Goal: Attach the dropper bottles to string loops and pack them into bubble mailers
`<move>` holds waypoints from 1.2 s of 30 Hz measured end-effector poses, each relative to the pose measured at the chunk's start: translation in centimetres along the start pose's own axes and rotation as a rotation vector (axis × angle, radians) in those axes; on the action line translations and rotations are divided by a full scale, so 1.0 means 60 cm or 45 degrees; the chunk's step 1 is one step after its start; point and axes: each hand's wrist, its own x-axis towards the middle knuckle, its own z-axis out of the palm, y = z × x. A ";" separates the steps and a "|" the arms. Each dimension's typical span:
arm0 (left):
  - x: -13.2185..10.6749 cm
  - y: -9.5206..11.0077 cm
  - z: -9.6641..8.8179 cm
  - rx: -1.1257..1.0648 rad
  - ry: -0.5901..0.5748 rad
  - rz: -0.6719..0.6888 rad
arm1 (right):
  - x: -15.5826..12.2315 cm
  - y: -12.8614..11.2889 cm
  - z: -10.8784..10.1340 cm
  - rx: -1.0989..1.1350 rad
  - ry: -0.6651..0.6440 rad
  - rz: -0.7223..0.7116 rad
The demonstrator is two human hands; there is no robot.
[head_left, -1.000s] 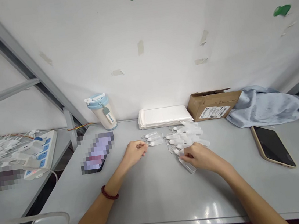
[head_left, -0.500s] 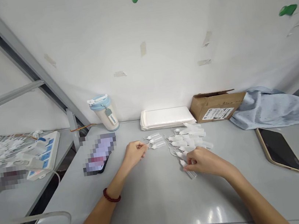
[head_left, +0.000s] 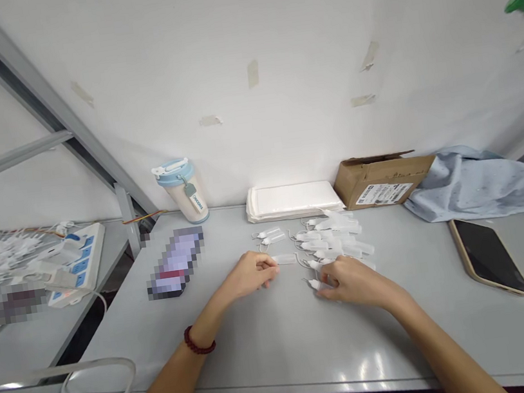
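Note:
My left hand is closed in a pinch at the tip end of a small clear dropper bottle, whose body points right. Beyond it, two similar bottles lie side by side on the grey table. My right hand curls over the near edge of a loose pile of such bottles, with thin curved tips facing left. Its thumb and finger are closed around one more dropper bottle; the white tip sticks out leftward, while most of the body is hidden under the hand.
A stack of white flat packs lies against the wall beside a cardboard box and a grey-blue cloth. A phone lies right, another phone left, near a lidded cup. Farther left are a power strip and cables.
My left hand has moved right and now pinches one bottle, drawn away from the other two. Under my right hand, the near bottle has shifted left, its body now mostly covered. The view has tilted slightly.

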 end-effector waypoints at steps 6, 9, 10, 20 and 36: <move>0.006 -0.010 0.017 0.132 -0.034 0.029 | -0.002 -0.010 -0.006 0.122 0.003 -0.065; 0.006 -0.008 0.021 0.160 0.023 0.046 | -0.002 -0.015 -0.006 0.208 0.021 -0.095; 0.005 -0.006 0.021 0.144 0.025 0.064 | -0.003 -0.017 -0.005 0.238 0.028 -0.105; -0.005 0.008 0.025 -0.090 -0.315 0.158 | -0.003 -0.038 -0.005 0.495 0.076 -0.188; -0.007 0.014 0.025 -0.265 -0.120 0.198 | 0.003 -0.032 0.000 0.625 0.026 -0.176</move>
